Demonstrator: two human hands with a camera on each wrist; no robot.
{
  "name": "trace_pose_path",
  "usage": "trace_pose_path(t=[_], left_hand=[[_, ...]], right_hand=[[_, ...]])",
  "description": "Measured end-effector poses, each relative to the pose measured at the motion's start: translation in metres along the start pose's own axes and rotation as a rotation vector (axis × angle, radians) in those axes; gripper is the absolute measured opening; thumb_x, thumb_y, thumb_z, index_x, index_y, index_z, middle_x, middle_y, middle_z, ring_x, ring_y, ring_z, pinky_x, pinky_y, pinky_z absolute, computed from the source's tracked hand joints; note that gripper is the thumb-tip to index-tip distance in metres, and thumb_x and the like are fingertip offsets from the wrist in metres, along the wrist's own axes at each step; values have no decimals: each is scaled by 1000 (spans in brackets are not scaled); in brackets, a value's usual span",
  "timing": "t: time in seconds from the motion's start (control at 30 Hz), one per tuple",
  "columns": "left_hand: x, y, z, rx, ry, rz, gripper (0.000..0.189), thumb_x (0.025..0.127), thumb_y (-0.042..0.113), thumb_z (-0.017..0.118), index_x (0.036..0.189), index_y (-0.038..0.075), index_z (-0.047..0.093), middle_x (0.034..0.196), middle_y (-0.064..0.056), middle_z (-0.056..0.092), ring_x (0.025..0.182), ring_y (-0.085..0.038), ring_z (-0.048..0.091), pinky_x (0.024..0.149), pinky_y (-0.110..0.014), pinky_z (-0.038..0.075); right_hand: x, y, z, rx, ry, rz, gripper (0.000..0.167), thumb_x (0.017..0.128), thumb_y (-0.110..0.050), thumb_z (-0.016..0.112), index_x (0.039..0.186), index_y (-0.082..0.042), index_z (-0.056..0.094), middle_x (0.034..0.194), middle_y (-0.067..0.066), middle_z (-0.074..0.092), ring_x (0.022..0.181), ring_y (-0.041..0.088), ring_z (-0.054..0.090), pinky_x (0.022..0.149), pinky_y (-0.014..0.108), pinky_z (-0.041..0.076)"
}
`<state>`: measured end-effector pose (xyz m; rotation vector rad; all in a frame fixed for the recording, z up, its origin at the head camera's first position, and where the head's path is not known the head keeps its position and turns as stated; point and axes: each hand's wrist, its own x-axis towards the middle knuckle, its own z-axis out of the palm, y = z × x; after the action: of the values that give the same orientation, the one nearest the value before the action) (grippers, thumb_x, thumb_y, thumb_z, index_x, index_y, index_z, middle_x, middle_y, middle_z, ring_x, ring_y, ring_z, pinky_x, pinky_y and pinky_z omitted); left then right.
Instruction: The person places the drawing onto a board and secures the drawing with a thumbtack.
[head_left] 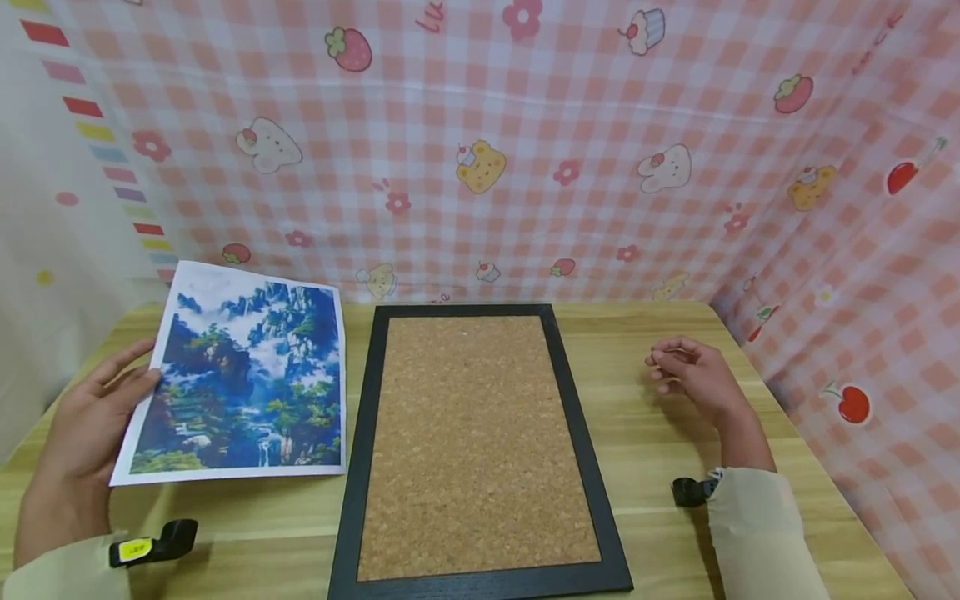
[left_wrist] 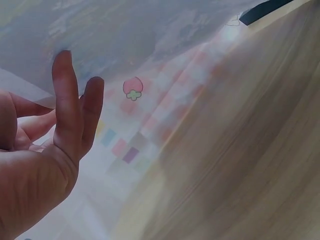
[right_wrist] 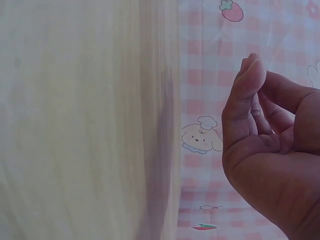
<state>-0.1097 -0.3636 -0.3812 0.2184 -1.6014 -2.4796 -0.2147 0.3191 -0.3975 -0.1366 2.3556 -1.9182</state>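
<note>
My left hand (head_left: 93, 425) pinches the left edge of a printed landscape picture (head_left: 247, 375), with mountains, mist, trees and a waterfall on white-bordered paper. The sheet is held tilted above the table, left of a black-framed cork board (head_left: 480, 442) that lies flat. Seen from the left wrist, the back of the paper (left_wrist: 150, 35) covers part of the scene, and two fingers extend beneath it. My right hand (head_left: 697, 375) hovers to the right of the board, touching neither it nor the paper. Its fingers are loosely curled, thumb close to the fingertips, with nothing visible between them.
Under everything is a wood-grain table (head_left: 630, 467). A pink checked cloth (head_left: 427, 100) with cartoon prints hangs behind it and along the right side. A tiny bright spot (head_left: 464, 332) shows near the top of the cork; its kind is too small to tell.
</note>
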Motion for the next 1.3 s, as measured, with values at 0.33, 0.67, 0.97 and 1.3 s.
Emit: trace_pose_path(t=[0.33,0.67,0.97,1.3], left_hand=[[4,4,7,-102,-88,-34,34,103,6,56,132,21,66,101,-5,73,76,-23,75,60,-34,62],[3,10,18,-112,-36,-153,39,101,14,61,137,30,65,109,-1,75,83,-25,76,65,-37,62],[1,12,25,-163,-61,-173,38,103,13,59,136,30,66,110,-2,75,84,-26,76,66,-38,62],[3,9,34,-184,-81,-171,40,102,11,59,138,29,65,110,-4,75,85,-27,76,67,-39,62]], right_hand=[[-2,-5,3,-28,-11,-20,12,105,-12,56,114,-6,62,100,-5,71,86,13,67,68,27,60],[-3,-6,3,-41,-8,-20,11,106,-10,55,113,-7,63,99,-5,70,84,14,67,68,28,60],[-1,-9,5,-62,-15,-28,15,106,-11,54,117,-2,61,100,-4,70,85,14,67,69,28,61],[-1,-9,6,-64,-14,-28,14,106,-13,56,115,-3,61,100,-2,70,84,12,67,68,29,61]])
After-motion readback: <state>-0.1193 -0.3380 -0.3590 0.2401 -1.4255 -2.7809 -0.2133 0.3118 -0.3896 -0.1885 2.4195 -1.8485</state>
